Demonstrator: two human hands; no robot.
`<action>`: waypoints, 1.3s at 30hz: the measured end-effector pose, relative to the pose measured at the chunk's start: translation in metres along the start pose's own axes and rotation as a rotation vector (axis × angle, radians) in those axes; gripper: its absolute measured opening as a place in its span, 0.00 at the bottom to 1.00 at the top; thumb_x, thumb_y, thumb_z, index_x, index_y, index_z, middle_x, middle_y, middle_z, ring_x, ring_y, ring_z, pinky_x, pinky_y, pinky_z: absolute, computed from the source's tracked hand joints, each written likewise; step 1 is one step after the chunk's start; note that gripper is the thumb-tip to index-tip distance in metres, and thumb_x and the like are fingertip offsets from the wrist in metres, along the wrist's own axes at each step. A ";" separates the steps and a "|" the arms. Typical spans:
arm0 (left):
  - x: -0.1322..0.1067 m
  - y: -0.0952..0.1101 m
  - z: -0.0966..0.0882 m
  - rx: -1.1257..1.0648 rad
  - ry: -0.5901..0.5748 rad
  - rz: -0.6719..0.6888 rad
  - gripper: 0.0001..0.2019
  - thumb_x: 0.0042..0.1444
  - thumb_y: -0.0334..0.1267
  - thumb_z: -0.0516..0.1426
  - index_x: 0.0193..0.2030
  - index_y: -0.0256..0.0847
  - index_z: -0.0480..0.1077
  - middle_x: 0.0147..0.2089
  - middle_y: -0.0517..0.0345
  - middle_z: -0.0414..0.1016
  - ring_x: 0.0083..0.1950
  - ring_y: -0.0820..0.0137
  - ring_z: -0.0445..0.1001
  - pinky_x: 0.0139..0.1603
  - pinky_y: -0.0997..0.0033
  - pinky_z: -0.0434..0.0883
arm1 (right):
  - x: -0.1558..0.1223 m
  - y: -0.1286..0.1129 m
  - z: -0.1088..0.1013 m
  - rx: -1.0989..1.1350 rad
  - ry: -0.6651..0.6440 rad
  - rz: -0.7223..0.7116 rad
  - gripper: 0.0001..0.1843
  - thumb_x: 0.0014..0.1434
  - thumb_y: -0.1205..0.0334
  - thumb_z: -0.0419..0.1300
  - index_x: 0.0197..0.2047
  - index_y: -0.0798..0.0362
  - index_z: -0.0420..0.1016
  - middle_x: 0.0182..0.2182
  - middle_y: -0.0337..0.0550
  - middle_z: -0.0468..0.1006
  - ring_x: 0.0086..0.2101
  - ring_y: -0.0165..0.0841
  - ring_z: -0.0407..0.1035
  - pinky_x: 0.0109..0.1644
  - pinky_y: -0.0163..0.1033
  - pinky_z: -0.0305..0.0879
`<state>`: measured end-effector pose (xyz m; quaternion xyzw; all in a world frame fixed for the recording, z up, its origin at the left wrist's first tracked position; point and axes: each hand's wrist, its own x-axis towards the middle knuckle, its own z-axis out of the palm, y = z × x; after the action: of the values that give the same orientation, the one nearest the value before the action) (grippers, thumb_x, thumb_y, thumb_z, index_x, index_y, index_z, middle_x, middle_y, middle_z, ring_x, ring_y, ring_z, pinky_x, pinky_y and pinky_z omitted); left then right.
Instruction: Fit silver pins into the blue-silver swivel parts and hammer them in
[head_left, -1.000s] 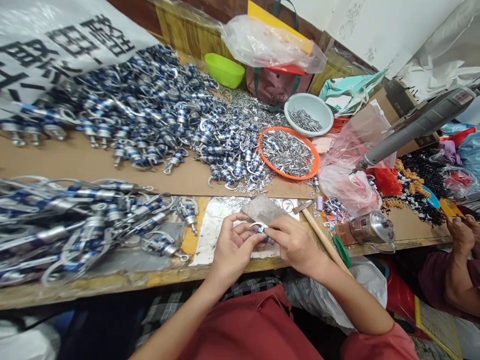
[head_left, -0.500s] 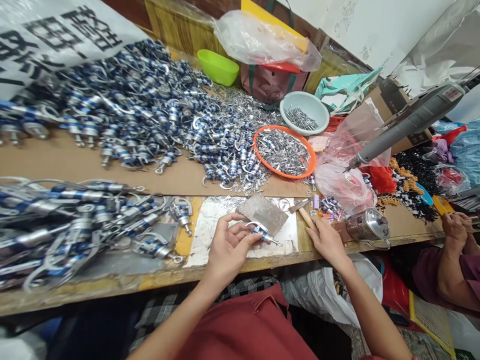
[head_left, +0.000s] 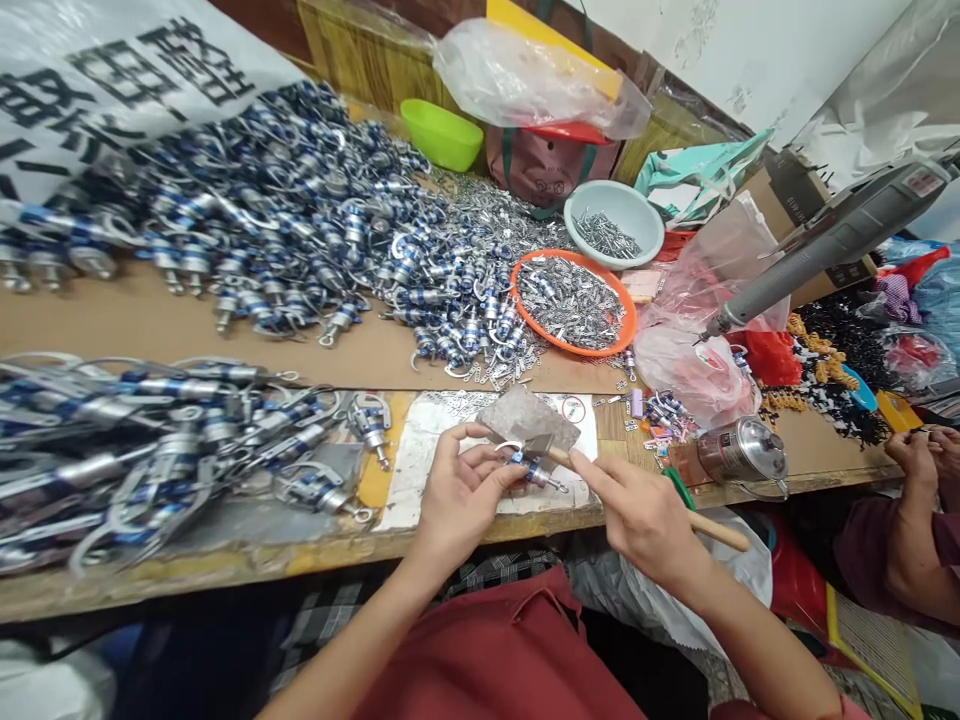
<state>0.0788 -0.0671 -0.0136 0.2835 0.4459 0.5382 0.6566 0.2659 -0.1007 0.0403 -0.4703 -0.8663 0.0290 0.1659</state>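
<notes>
My left hand (head_left: 469, 490) pinches a blue-and-silver metal fitting (head_left: 536, 472) with a curved arm and a small ring at its end. The fitting lies against the front of a grey metal block (head_left: 529, 412) on a worn white sheet (head_left: 416, 465). Wrapped in my right hand (head_left: 637, 515) is a hammer (head_left: 721, 530) with a wooden handle. Its small dark head is right over the fitting; whether they touch I cannot tell.
Piles of similar fittings (head_left: 300, 210) spread over the back and left. An orange basket (head_left: 634, 325) and a pale bowl (head_left: 652, 250) hold small metal parts. At right are an electric screwdriver (head_left: 825, 245), a metal mug (head_left: 739, 450) and another person's hands (head_left: 926, 455).
My right hand has picked up the hammer from the bench and brought its head left over the fitting. The left hand keeps its hold by the block.
</notes>
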 end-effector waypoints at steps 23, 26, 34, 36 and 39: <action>0.004 0.007 -0.017 0.624 0.001 0.545 0.02 0.44 0.36 0.62 0.25 0.42 0.75 0.35 0.56 0.69 0.35 0.70 0.72 0.34 0.72 0.72 | 0.044 0.102 0.044 -0.328 -0.119 0.246 0.13 0.54 0.76 0.51 0.31 0.56 0.76 0.30 0.47 0.75 0.33 0.35 0.67 0.36 0.36 0.62; 0.005 0.009 -0.018 0.614 -0.092 0.630 0.02 0.45 0.33 0.61 0.25 0.40 0.75 0.29 0.58 0.70 0.32 0.72 0.72 0.32 0.74 0.70 | 0.057 0.113 0.046 -0.297 -0.149 0.209 0.12 0.50 0.79 0.52 0.27 0.58 0.74 0.27 0.47 0.73 0.30 0.34 0.66 0.33 0.36 0.60; -0.002 0.012 -0.013 0.573 -0.151 0.616 0.05 0.45 0.32 0.62 0.31 0.39 0.75 0.27 0.59 0.74 0.28 0.73 0.71 0.27 0.76 0.69 | 0.047 0.042 0.027 0.395 0.273 0.233 0.08 0.55 0.71 0.55 0.34 0.53 0.75 0.32 0.42 0.76 0.34 0.31 0.70 0.38 0.35 0.67; -0.005 0.013 -0.011 0.553 -0.151 0.589 0.08 0.44 0.33 0.63 0.34 0.40 0.75 0.27 0.59 0.73 0.28 0.73 0.71 0.28 0.76 0.70 | 0.045 0.010 0.025 0.656 0.290 0.197 0.08 0.55 0.70 0.57 0.33 0.52 0.76 0.30 0.41 0.77 0.33 0.30 0.71 0.38 0.35 0.68; -0.008 0.017 -0.009 0.543 -0.162 0.600 0.11 0.44 0.32 0.62 0.38 0.40 0.75 0.28 0.59 0.74 0.28 0.73 0.71 0.29 0.76 0.71 | 0.044 -0.018 0.027 0.845 0.280 0.137 0.08 0.54 0.72 0.58 0.33 0.53 0.78 0.31 0.43 0.78 0.34 0.30 0.73 0.39 0.35 0.69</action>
<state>0.0634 -0.0710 -0.0013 0.6054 0.4163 0.5444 0.4048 0.2205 -0.0715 0.0298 -0.4172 -0.7145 0.3272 0.4565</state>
